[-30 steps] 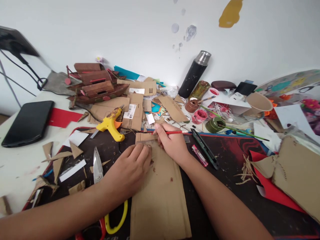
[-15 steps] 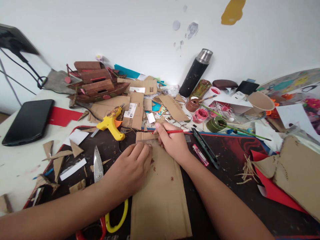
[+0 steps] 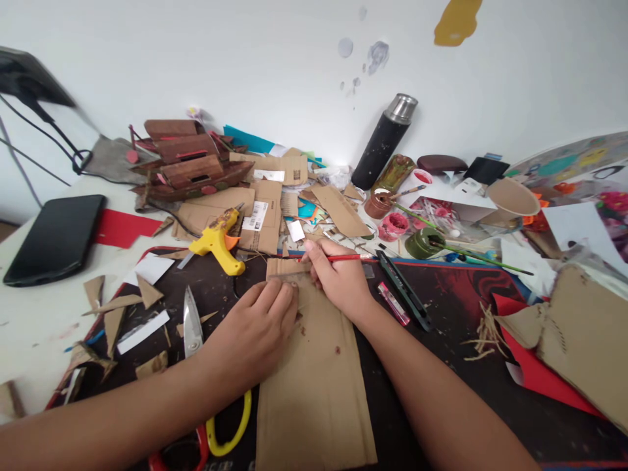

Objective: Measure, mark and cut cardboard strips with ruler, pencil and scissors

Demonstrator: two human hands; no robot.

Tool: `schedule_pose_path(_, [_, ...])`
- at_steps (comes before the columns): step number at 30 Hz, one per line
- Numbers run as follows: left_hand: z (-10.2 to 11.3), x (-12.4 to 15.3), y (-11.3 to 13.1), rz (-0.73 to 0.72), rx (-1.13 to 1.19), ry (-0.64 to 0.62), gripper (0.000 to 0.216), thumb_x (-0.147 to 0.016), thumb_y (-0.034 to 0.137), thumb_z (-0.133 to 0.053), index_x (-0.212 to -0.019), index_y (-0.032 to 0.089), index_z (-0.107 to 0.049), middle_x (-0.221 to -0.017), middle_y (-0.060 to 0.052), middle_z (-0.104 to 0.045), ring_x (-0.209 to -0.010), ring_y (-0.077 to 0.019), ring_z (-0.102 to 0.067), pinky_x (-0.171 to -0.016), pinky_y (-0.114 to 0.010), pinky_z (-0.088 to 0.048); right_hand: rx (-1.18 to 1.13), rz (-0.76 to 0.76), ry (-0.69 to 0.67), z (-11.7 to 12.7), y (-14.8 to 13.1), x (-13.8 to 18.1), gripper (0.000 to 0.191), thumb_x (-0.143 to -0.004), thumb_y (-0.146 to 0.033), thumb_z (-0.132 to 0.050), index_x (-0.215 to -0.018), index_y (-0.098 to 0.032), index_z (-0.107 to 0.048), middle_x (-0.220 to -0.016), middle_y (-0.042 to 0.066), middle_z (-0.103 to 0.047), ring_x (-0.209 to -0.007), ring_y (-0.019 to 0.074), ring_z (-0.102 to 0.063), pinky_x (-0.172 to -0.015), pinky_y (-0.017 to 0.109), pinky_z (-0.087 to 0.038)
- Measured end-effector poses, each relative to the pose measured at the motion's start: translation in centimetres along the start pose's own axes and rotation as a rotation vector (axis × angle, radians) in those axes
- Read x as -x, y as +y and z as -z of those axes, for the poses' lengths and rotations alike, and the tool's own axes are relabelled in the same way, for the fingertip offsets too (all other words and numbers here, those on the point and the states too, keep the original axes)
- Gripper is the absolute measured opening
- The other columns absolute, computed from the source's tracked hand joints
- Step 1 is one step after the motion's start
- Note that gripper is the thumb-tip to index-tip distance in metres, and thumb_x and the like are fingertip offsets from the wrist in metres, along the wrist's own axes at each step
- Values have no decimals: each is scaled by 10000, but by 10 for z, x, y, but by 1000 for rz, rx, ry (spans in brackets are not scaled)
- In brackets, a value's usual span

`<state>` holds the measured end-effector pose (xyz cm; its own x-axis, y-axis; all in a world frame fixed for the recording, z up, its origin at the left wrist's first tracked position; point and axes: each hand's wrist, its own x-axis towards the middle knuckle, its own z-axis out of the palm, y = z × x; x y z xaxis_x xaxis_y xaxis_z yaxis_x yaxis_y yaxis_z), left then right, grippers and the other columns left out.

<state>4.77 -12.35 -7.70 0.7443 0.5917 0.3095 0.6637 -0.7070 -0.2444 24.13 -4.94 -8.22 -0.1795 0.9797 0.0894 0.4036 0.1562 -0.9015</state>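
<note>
A cardboard strip point(image 3: 314, 405) lies on a dark mat point(image 3: 441, 366), seemingly whole, work apparently unfinished; left hand point(image 3: 265, 327) resting bent-fingered on it, right hand point(image 3: 338, 278) curled at its far end — any pinch hard to tell — before model boats point(image 3: 193, 173).

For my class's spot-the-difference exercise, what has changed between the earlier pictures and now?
Nothing has visibly moved on the desk, and nothing was taken hold of or let go; only the whole view shifts slightly. The left hand still rests on the cardboard, the right hand stays by its far end, and the scissors and glue gun lie as before.
</note>
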Motion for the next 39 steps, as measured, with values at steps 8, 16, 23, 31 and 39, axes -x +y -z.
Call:
schedule_pose_path(8, [0, 0, 0, 1, -3, 13, 285, -951, 92, -520, -1035, 72, -792, -1066, -208, -720, -985, -350, -656, -822, -448, -565, 6, 10, -6, -1, 0, 0, 501, -1120, -638, -519, -858, -246, -689, -606, -9, -619, -594, 181, -625, -572, 289, -457])
schedule_pose_path(16, [-1, 1, 1, 6, 1, 3, 250, -958, 108, -552, -1028, 81, -791, -1077, -207, -712, -1006, -347, -643, -842, -448, -546, -8, 7, 8, -1, 1, 0, 523, -1114, -664, -517, -847, -250, -693, -611, -5, -622, -622, 190, -645, -578, 293, -466])
schedule_pose_path(23, [-1, 1, 1, 5, 2, 6, 278, -943, 92, -533, -1030, 82, -798, -1076, -205, -718, -1008, -348, -644, -836, -448, -552, 0, 9, -4, -1, -1, 0, 491, -1119, -638, -523, -864, -253, -688, -596, -14, -611, -598, 186, -631, -575, 292, -461])
schedule_pose_path(31, [-3, 3, 0, 8, -1, -19, 289, -976, 109, -533, -1122, 86, -781, -1126, -199, -716, -1048, -339, -649, -885, -446, -539, -55, -8, 31, -1, 0, 1, 569, -1094, -734, -499, -850, -248, -668, -591, -15, -609, -571, 178, -612, -550, 283, -462])
schedule_pose_path(39, [-2, 2, 0, 0, -3, -4, 279, -956, 96, -537, -1082, 70, -785, -1092, -202, -723, -998, -340, -668, -840, -443, -549, -21, 23, 2, -1, -1, 1, 520, -1111, -668, -513, -848, -254, -686, -597, -8, -611, -634, 198, -666, -585, 293, -480])
